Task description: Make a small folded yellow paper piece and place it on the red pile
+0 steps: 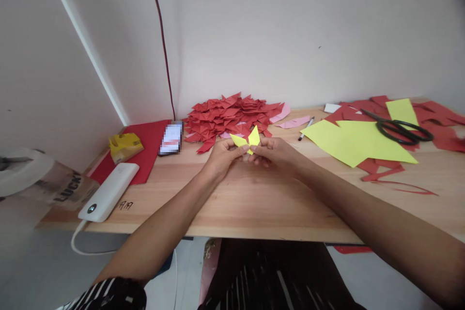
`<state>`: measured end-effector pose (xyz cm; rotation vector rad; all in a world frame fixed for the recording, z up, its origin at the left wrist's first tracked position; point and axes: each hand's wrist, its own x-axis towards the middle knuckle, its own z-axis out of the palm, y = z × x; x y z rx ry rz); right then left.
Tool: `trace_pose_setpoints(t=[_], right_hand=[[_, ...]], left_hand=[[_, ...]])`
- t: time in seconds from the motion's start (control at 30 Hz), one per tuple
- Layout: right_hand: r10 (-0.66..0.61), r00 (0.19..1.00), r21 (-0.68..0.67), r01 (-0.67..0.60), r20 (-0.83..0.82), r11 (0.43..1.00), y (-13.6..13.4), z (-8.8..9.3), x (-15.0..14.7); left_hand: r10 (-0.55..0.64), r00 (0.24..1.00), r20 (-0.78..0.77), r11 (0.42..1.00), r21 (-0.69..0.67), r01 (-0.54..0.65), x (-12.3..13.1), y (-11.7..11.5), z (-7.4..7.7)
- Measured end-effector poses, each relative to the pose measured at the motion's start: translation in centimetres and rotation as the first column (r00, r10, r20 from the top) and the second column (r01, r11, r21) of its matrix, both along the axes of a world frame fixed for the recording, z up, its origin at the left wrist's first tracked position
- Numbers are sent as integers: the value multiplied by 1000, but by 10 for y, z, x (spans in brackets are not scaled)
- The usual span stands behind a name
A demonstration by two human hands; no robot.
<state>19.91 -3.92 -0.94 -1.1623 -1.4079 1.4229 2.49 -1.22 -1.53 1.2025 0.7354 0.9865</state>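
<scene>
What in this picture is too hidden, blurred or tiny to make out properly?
All in the head view:
- The lower part of the yellow folded paper is covered by the fingers of the left hand and the right hand.
- The phone screen is blurred out.
- The red sheets are cut off by the right edge.
- The writing on the table beside the power bank is too small to read.

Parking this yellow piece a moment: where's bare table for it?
Bare wood runs along the near edge of the table, from the power bank to the red strips. A smaller patch lies between the phone and the left hand holding the yellow piece. Crowded: the red folded pile behind, the yellow sheet and scissors at right.
</scene>
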Motion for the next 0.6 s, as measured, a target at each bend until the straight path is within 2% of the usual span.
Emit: trace_pose_setpoints(t=[0.1, 0.3, 0.5, 0.6], right_hand=[[10, 1000, -3, -10, 24, 1000, -1, 1, -1], [10, 997, 83, -16, 73, 996, -2, 3, -2], [33, 997, 102, -40, 68, 994, -2, 0, -3], [23, 999, 51, -24, 27, 998, -1, -2, -4]], left_hand=[[23, 1000, -9, 1000, 4, -23, 1, 1, -1], [92, 996, -7, 995, 33, -92, 4, -2, 0], [42, 998, 38, 999, -7, -41, 5, -3, 1], [36, 998, 44, 999, -14, -36, 5, -2, 1]])
